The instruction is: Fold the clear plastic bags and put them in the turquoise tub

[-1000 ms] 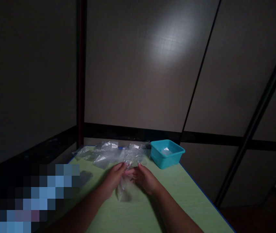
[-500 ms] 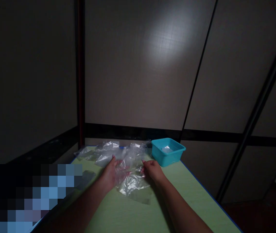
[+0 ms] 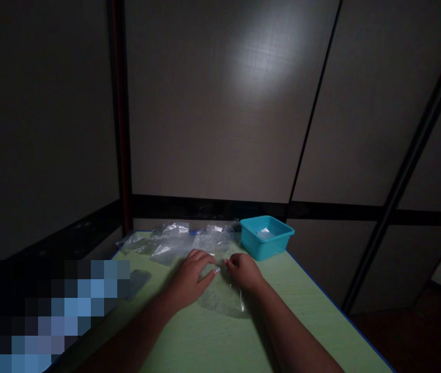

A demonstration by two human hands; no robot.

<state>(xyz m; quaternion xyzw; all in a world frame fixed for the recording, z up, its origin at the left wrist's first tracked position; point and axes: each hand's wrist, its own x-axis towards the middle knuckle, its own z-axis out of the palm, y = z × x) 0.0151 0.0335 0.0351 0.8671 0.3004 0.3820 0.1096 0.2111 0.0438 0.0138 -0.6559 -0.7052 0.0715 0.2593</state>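
left hand (image 3: pixel 189 280) flat, pressing clear bag (image 3: pixel 224 300); right hand (image 3: pixel 244 270) pinching its edge | no legible writing

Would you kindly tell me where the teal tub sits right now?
In the head view, the teal tub sits at the green table's far right edge, beyond the right hand and beside the clear bags.

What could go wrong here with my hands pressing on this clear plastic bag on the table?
The clear bag lies flat on the smooth green table under the left hand and right hand, so it might slide or crease as they press. The room is dim and the film is see-through, so its edges may be hard to find. The loose bag pile sits close behind the hands; a reach could scatter it toward the table edge or knock the teal tub.
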